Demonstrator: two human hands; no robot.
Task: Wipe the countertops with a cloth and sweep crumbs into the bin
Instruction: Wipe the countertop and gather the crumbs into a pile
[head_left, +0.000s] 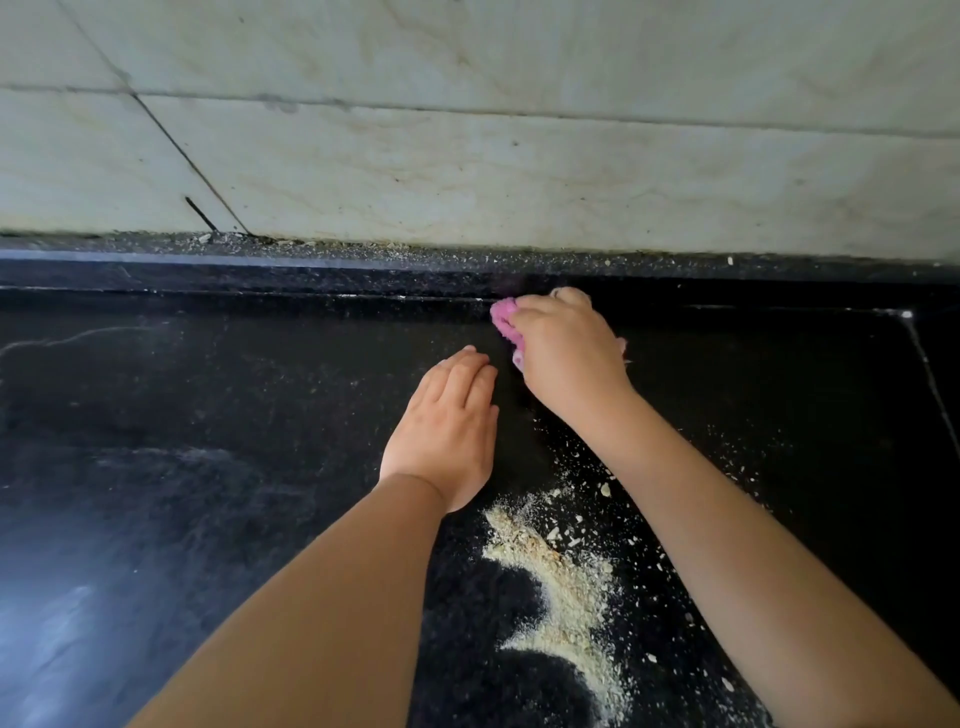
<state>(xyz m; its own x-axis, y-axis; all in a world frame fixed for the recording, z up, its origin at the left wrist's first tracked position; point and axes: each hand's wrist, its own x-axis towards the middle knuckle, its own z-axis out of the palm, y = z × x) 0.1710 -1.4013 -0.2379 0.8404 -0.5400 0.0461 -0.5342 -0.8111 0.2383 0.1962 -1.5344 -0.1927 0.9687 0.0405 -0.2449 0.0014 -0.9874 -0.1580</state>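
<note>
Nearest, in the lower centre of the frame, the crumbs (563, 582) are lying as a pale, sandy drift on the counter (182, 467), which is black, glossy, speckled stone. Coarser flakes are scattering to the right, under the right forearm. Both bare forearms are reaching up from the bottom edge.

Just above the drift, the left hand (447, 426) is lying flat, palm down on the counter, fingers straight and together, holding nothing.

Farther up and to the right, the right hand (566, 358) is gripping the cloth (506, 322), fingers curled over it. The cloth is pink, soft and bunched, peeking out at the hand's upper left and touching the counter by a raised back ledge (260, 273). Fine specks are sitting along that ledge.

Across the top, the wall (467, 156) is showing pale, veined tiles with dark grout lines.
</note>
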